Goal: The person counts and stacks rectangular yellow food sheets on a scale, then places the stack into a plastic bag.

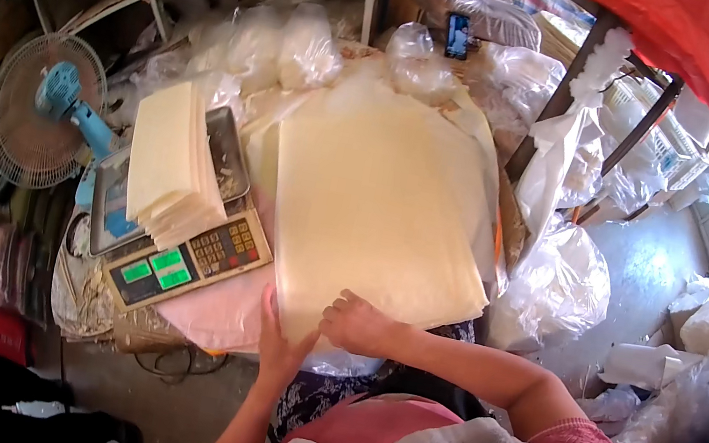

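Note:
A stack of large, thin, pale-yellow sheets [381,191] lies before me on the table. My left hand [282,347] is at the stack's near left corner, its thumb spread from its fingers along the two edges. Whether it grips the corner is unclear. Close beside it, my right hand [356,324] rests on the near edge with curled fingers; I cannot see whether they pinch a sheet. To the left, a digital scale [188,256] with lit green displays carries a metal tray [103,234]. A folded pile of similar sheets [171,150] stands on that tray and overhangs the keypad side.
A pedestal fan [51,107] stands at the left. Filled plastic bags [310,50] line the table's back, with a phone [458,35] propped among them. A large clear bag [555,292] hangs at the right by a post [565,95]. Another person's dark-clothed legs [5,388] show lower left.

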A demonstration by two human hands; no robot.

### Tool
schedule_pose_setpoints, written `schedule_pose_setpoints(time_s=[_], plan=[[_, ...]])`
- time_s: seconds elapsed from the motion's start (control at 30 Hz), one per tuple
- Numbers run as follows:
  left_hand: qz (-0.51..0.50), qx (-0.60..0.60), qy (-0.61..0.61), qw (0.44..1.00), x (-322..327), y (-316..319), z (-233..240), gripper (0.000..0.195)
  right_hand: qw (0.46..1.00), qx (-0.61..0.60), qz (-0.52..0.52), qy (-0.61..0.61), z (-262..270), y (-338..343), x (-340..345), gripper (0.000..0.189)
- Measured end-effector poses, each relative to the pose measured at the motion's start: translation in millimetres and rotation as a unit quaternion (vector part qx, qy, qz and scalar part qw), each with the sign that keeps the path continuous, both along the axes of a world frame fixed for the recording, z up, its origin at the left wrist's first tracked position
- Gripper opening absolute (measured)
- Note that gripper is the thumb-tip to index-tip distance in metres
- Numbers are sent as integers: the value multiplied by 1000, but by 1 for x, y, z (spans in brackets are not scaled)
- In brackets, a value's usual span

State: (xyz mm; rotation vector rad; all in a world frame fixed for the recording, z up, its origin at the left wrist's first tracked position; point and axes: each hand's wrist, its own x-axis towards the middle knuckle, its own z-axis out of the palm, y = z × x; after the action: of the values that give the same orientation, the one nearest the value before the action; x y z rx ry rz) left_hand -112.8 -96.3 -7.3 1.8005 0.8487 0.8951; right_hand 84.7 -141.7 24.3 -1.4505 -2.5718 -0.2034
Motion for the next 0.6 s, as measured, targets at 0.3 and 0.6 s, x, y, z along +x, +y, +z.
schedule_pose_setpoints(time_s=[0.3,0.6], plan=[[-85,256,284,920,4,14,21,48,834,-217,-189,471,48,5,53,31],[-154,199,276,928,20,26,24,47,952,-154,-201,173,8,12,50,48]])
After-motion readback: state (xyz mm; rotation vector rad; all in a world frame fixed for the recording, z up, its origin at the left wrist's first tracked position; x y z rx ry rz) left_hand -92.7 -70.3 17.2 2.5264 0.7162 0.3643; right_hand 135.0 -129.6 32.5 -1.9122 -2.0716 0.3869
